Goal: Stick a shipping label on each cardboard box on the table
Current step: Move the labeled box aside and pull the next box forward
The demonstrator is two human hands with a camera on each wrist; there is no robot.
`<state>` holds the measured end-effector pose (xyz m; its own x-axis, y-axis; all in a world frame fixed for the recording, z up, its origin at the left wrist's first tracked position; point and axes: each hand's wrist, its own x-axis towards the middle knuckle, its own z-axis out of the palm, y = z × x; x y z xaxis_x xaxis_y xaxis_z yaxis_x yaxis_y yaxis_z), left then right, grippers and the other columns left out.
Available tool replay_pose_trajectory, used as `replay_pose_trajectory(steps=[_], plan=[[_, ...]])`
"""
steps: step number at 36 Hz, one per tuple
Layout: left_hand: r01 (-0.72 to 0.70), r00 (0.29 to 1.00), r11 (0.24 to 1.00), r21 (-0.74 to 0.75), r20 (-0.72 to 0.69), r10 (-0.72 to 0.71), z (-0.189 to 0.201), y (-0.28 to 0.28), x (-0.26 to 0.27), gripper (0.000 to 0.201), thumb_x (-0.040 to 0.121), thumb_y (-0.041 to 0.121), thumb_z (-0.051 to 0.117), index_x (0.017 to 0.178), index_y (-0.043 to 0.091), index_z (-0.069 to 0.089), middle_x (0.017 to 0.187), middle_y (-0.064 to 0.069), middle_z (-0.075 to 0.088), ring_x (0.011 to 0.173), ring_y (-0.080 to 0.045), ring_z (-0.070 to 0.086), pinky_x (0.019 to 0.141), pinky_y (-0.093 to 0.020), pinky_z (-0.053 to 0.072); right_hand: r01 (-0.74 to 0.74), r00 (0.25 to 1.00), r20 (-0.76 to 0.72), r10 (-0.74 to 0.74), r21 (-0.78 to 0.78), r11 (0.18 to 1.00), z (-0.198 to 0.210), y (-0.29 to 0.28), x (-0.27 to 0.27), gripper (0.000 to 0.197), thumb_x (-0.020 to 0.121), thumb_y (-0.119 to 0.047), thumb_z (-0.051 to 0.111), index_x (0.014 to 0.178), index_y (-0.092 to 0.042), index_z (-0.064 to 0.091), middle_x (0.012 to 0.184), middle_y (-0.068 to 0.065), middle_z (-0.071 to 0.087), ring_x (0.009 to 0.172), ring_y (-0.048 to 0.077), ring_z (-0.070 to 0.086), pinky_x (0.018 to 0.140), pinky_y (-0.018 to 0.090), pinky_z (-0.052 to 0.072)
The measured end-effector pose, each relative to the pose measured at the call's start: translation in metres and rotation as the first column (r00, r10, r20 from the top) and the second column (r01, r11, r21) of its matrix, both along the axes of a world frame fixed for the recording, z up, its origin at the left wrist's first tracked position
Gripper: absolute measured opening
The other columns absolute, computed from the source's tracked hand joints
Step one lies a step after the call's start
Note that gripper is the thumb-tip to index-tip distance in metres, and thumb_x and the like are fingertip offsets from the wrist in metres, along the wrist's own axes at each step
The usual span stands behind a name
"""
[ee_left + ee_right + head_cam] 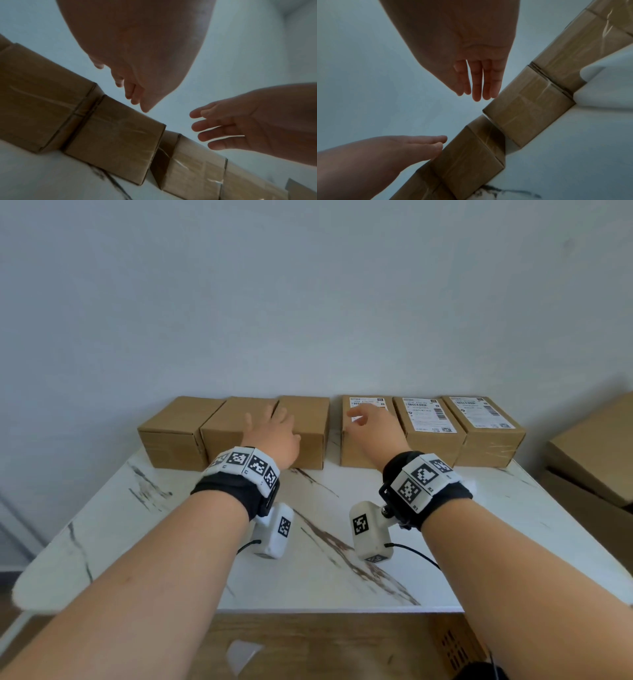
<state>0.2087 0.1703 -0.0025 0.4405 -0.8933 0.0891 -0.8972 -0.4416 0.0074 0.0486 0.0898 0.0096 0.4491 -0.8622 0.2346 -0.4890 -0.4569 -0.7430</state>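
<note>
Cardboard: six plain brown cardboard boxes stand in one row along the far edge of my table [342,542], against the pale grey wall [308,285]; matte, square-cornered, with clear tape glinting across their near faces.
Unlabelled boxes: the left three, namely left box [174,426], second box [233,422] and third box [308,419], touch side to side and their tops are bare.
Labelled boxes: fourth box [356,446], fifth box [431,440] and sixth box [493,436] each carry a white shipping label flat on top: one under my hand [368,402], the next label [428,414], and the last label [483,412].
Gap: a narrow slot of table shows between the third and fourth boxes.
Left hand: my left hand [270,429] hangs over the seam of the second and third boxes, fingers spread and loose, holding nothing; in the wrist view the fingertips [135,100] are clear of the cardboard.
Right hand: my right hand [373,426] is above the fourth box, fingers straight and slightly parted, empty; whether it touches the label I cannot tell.
Table: white marble-look slab with brown and grey veins, smooth, rounded left corner; a broad bare stretch lies between the row and the near edge.
Right margin: larger brown cartons [592,460] are stacked beyond the table's right side.
Floor: wood-grain planks [308,645] below the near edge.
</note>
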Motion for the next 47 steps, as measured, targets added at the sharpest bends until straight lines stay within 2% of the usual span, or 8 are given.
replay_pose_trajectory(steps=[8,13,16,23,32,36,43,47], plan=[[0.066,0.998,0.997,0.031,-0.018,-0.066,-0.004,0.013,-0.002,0.051,0.102,0.032,0.029,0.15,0.016,0.025,0.16,-0.001,0.017,0.149,-0.022,0.001,0.117,-0.052,-0.007,-0.071,0.99,-0.117,0.082,0.096,0.993,-0.009,0.022,0.008,0.038,0.098,-0.019,0.048,0.135,-0.011,0.054,0.132,0.008,0.058,0.12,0.022,0.054,0.1,0.033,0.044],[0.095,0.99,0.991,-0.091,-0.095,-0.104,-0.004,0.021,-0.005,0.039,0.101,0.023,0.031,0.136,0.02,0.049,0.148,0.0,0.041,0.147,-0.023,0.013,0.118,-0.049,-0.006,-0.076,0.984,-0.148,0.097,0.139,0.987,-0.015,0.029,0.013,0.036,0.099,-0.021,0.046,0.132,-0.01,0.055,0.126,0.008,0.061,0.115,0.023,0.057,0.092,0.03,0.043],[0.097,0.983,0.985,-0.145,-0.141,-0.118,-0.004,0.025,-0.008,0.038,0.1,0.02,0.031,0.13,0.02,0.055,0.14,-0.001,0.049,0.14,-0.025,0.028,0.118,-0.049,0.002,-0.068,0.989,-0.116,0.087,0.163,0.984,-0.017,0.032,0.016,0.028,0.097,-0.02,0.046,0.118,-0.008,0.061,0.104,0.008,0.063,0.098,0.024,0.059,0.081,0.03,0.044],[0.047,0.925,0.944,-0.327,-0.343,-0.165,-0.01,0.04,-0.014,0.035,0.1,0.016,0.036,0.128,0.014,0.057,0.137,-0.002,0.049,0.12,-0.022,0.052,0.1,-0.032,0.04,0.01,0.998,-0.057,0.003,0.221,0.975,-0.017,0.04,0.016,0.032,0.096,-0.027,0.048,0.121,-0.011,0.058,0.112,0.008,0.066,0.103,0.025,0.063,0.089,0.038,0.051],[-0.193,0.89,0.855,-0.481,-0.452,-0.054,-0.013,0.057,-0.023,0.036,0.098,0.023,0.046,0.132,0.015,0.052,0.139,-0.007,0.046,0.115,-0.023,0.054,0.089,-0.028,0.04,0.008,0.996,-0.091,0.015,0.244,0.97,-0.018,0.056,-0.002,0.03,0.097,-0.04,0.044,0.107,-0.014,0.056,0.094,0.008,0.069,0.083,0.027,0.07,0.085,0.044,0.056],[-0.296,0.829,0.842,-0.45,-0.559,-0.007,-0.015,0.065,-0.03,0.042,0.097,0.027,0.05,0.136,0.012,0.05,0.137,-0.007,0.053,0.121,-0.023,0.053,0.096,-0.03,0.04,-0.023,0.989,-0.134,0.059,0.26,0.965,-0.015,0.064,-0.012,0.038,0.098,-0.042,0.042,0.113,-0.012,0.058,0.09,0.009,0.07,0.076,0.027,0.071,0.079,0.042,0.059],[-0.353,0.782,0.774,-0.526,-0.619,-0.064,-0.02,0.082,-0.052,0.03,0.093,0.015,0.049,0.121,0.015,0.062,0.121,-0.002,0.063,0.111,-0.02,0.058,0.087,-0.026,0.043,-0.021,0.981,-0.188,0.057,0.192,0.981,-0.017,0.08,-0.032,0.036,0.094,-0.041,0.048,0.117,-0.014,0.055,0.092,0.004,0.067,0.074,0.025,0.069,0.069,0.038,0.061],[-0.34,0.774,0.768,-0.543,-0.625,-0.1,-0.022,0.088,-0.07,0.03,0.094,0.016,0.049,0.121,0.016,0.061,0.122,-0.001,0.063,0.111,-0.018,0.058,0.086,-0.023,0.04,0.022,0.984,-0.18,0.006,0.153,0.988,-0.022,0.084,-0.044,0.038,0.093,-0.044,0.047,0.113,-0.014,0.057,0.098,0.004,0.066,0.082,0.025,0.066,0.079,0.043,0.058]])
